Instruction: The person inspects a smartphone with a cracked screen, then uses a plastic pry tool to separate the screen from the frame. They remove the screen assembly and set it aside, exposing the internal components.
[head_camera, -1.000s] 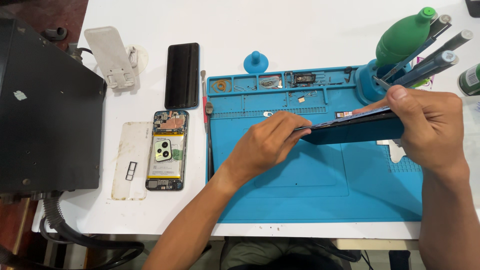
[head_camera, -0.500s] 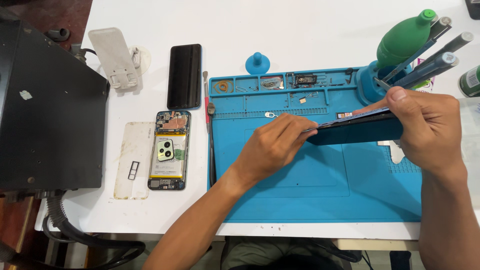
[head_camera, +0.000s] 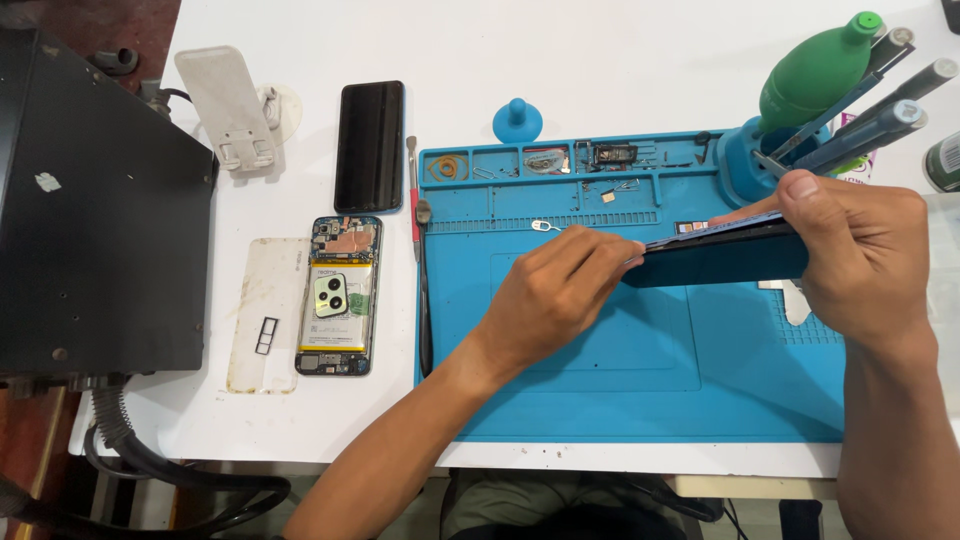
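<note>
White bench, blue repair mat (head_camera: 600, 400): dark phone (head_camera: 725, 258) held on edge above mat, right hand (head_camera: 860, 255) clenched round one end, left hand (head_camera: 555, 295) fingertips pinching its seam; risk—over-prying may crack the panel.

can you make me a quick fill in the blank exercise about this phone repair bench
1. Both hands, the left hand and the right hand, hold a dark phone above the ____ work mat.
2. The opened phone showing its cameras lies to the ____ of the mat.
3. The air blower standing in the tool holder is ____.

Missing words: blue; left; green
</note>
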